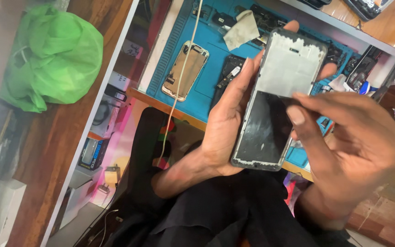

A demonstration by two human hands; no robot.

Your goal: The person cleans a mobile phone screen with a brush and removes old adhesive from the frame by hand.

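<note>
Cradling a stripped phone frame [275, 100] at centre right of frame, left hand [227, 123] clenched round its left edge, fingertips showing past the top and right side. Right hand [348, 146] at lower right, thumb and forefinger pinched against the frame's right edge, over the dark lower panel; anything between them too blurred to tell. Behind, upper centre: blue work mat [209, 68] with a second phone body [186, 71], grey cloth [241, 29]; green bag [51, 57] upper left.

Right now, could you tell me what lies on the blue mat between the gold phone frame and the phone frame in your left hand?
In the head view, a dark phone part lies between gold frame and held frame.
</note>
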